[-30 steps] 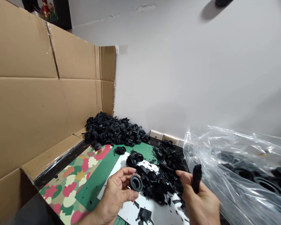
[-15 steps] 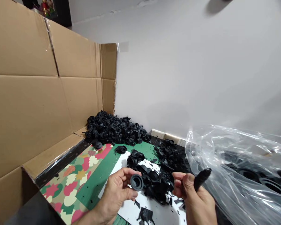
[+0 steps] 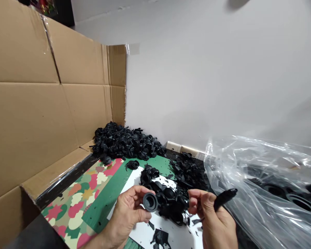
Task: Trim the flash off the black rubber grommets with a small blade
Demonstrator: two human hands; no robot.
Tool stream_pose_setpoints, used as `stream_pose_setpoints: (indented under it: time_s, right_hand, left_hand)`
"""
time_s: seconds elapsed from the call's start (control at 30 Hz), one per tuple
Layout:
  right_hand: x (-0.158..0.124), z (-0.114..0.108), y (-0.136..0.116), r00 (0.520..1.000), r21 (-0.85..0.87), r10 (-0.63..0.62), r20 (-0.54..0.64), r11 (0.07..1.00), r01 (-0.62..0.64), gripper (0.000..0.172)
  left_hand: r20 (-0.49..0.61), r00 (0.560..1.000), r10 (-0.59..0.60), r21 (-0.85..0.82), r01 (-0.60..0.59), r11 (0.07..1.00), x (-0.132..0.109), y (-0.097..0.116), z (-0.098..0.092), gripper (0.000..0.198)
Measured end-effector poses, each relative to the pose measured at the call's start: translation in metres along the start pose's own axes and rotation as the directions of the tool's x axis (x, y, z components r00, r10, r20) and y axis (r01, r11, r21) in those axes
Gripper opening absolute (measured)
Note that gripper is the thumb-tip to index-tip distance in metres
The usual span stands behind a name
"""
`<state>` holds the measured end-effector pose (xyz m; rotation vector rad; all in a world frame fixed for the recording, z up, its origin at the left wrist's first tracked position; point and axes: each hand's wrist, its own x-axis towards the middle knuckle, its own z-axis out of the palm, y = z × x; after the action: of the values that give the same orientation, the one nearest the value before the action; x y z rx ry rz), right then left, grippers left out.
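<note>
My left hand (image 3: 129,211) grips a round black rubber bushing (image 3: 150,202) between thumb and fingers, its ring-shaped open end facing me. Closed around a slim tool with a black wrapped handle (image 3: 225,199) is my right hand (image 3: 214,216); the handle's end sticks out past the thumb, and the tool's working end is not visible. The two hands are apart, with a heap of black rubber parts and trimmings (image 3: 171,200) behind and between them. That heap lies on a white sheet (image 3: 142,233), where a flat black scrap (image 3: 160,238) also rests.
A large pile of ribbed black rubber parts (image 3: 129,141) sits against the cardboard wall (image 3: 83,103). More black scraps (image 3: 188,171) lie by the grey wall. A clear plastic bag (image 3: 248,207) with black rings stands at right. Under the sheet are green and patterned boards (image 3: 77,207).
The view has shifted slightly. My right hand has tilted the wrapped handle a little further to the right. My left hand keeps the bushing in nearly the same pose.
</note>
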<state>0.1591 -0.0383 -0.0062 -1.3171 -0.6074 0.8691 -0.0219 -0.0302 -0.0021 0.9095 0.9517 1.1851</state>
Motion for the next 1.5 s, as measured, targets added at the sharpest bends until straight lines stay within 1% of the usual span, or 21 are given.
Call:
stream_pose_setpoints:
  time_s: [0.23,0.37,0.47,0.57,0.67,0.73,0.83,0.9,1.13,1.5]
  right_hand:
    - [-0.002,0.001,0.000,1.000,-0.003,0.014,0.023,1.000,-0.014,0.066]
    - [-0.002,0.000,0.002,1.000,-0.053,-0.008,0.008,0.999,0.008,0.065]
    - [0.001,-0.003,0.005,0.999,-0.089,0.018,0.044,0.996,-0.014,0.068]
    - [0.003,-0.004,0.007,0.996,-0.102,0.029,0.087,0.995,-0.020,0.069]
    - [-0.001,0.001,0.005,0.997,-0.074,-0.008,0.074,0.997,0.014,0.065]
    - [-0.006,0.005,0.003,0.996,-0.032,-0.007,0.084,0.999,0.010,0.062]
    - [-0.011,0.010,0.000,0.990,0.029,0.018,0.141,0.999,-0.023,0.062]
    - [-0.012,0.011,0.000,0.985,0.037,0.024,0.169,0.999,-0.030,0.063]
    - [-0.009,0.011,0.008,0.975,0.000,0.029,0.218,1.000,-0.030,0.061]
    - [-0.014,0.016,0.006,0.953,-0.061,0.037,0.301,0.998,-0.019,0.064]
  left_hand:
    - [-0.001,1.000,0.007,0.014,-0.007,1.000,0.000,-0.005,-0.002,0.037]
    - [0.004,0.999,0.050,0.032,-0.050,0.998,-0.001,-0.006,-0.003,0.038]
    - [0.000,0.997,0.076,0.044,-0.076,0.996,0.000,-0.006,-0.003,0.036]
    - [-0.015,0.998,0.067,0.056,-0.066,0.996,-0.001,-0.004,-0.002,0.035]
    - [-0.017,0.998,0.058,0.065,-0.056,0.996,-0.001,-0.001,-0.001,0.035]
    - [-0.007,0.999,0.051,0.069,-0.050,0.996,-0.002,0.000,-0.001,0.035]
    - [0.004,0.999,0.046,0.068,-0.046,0.997,-0.001,0.000,-0.001,0.036]
    - [0.009,0.999,0.051,0.065,-0.051,0.997,0.001,-0.003,-0.003,0.037]
    - [0.004,0.998,0.059,0.064,-0.060,0.996,0.004,-0.007,-0.005,0.036]
    - [-0.015,1.000,0.028,0.060,-0.027,0.998,0.003,0.005,0.001,0.035]
